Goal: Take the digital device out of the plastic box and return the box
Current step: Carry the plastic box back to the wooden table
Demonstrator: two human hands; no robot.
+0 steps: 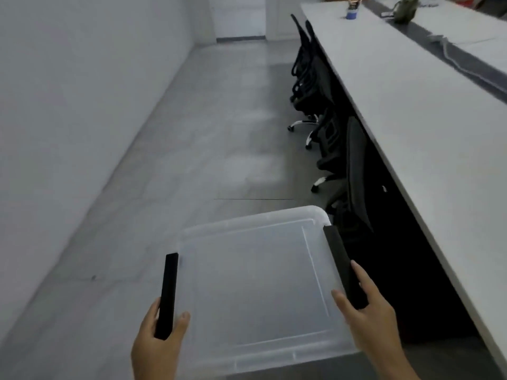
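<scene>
We carry the lidded plastic box (258,283), left hand (159,341) and right hand (367,319) clasping its black latches (168,294); next, set it down.

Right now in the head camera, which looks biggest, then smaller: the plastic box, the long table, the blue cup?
1. Long table: largest.
2. Plastic box: next, though its nearness to the camera inflates it.
3. Blue cup: smallest, far away.

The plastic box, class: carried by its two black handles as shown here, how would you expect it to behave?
The plastic box is probably light: its translucent walls look thin. It may flex or twist a little, as it hangs only from the left hand and right hand at the black handles. Its smooth, glossy surface looks slippery.
</scene>
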